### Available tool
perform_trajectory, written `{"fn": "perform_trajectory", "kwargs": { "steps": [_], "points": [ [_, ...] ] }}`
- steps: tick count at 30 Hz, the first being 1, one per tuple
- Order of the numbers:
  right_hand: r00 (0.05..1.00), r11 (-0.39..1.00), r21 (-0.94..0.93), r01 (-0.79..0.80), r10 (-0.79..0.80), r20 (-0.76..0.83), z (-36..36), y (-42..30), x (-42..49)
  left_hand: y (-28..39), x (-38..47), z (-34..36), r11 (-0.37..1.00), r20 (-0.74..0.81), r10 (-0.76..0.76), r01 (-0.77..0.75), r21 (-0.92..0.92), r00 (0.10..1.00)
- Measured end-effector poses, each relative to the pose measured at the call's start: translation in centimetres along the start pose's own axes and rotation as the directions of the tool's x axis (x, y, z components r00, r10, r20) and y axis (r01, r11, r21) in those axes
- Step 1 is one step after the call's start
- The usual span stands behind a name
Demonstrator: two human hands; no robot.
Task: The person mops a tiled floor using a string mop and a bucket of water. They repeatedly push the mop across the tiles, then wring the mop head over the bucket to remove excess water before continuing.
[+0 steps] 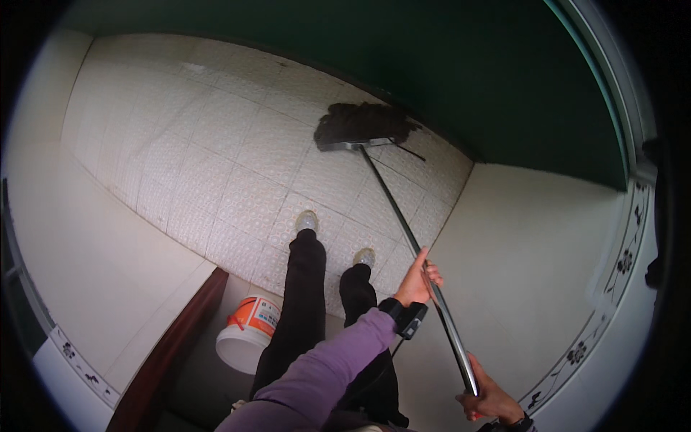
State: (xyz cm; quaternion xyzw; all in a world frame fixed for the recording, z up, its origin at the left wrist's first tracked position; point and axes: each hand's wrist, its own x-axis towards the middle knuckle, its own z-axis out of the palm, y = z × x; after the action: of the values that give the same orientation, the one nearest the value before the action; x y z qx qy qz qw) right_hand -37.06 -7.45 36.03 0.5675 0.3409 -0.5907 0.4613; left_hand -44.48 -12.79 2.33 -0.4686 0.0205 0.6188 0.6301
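A long metal pole [397, 208] slants from the lower right up to a wide, shaggy dark mop head [367, 123]. That head lies on the tiled floor close against the dark green wall. Partway along the pole, my left hand [419, 279] is wrapped around it, thumb pointing up the shaft. My right hand [488, 395] grips the pole's near end at the lower right. A metal frame [345, 146] joins the pole to the mop head, and a thin dark strand [410, 152] trails beside it.
Patterned pale tiles [237, 146] cover the floor. A white and orange plastic bucket [253, 326] stands behind my left leg, by a dark red wooden door edge [183, 335]. A dark green wall [432, 65] runs along the far side; a pale wall [518, 259] rises at right.
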Motion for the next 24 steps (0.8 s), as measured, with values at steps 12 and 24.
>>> {"fn": "perform_trajectory", "kwargs": {
  "steps": [12, 24],
  "points": [
    [0.838, 0.741, -0.392, 0.546, -0.477, 0.265, 14.5, -31.1, 18.3, 32.3, -17.6, 6.6, 0.712, 0.069, 0.694, -0.698, 0.081, 0.716],
    [0.725, 0.705, -0.175, 0.687, -0.654, 0.216, 20.0, -45.0, 21.8, 25.7, -22.6, -4.0, 0.855, 0.001, 0.517, -0.517, -0.034, 0.856]
  ]
}}
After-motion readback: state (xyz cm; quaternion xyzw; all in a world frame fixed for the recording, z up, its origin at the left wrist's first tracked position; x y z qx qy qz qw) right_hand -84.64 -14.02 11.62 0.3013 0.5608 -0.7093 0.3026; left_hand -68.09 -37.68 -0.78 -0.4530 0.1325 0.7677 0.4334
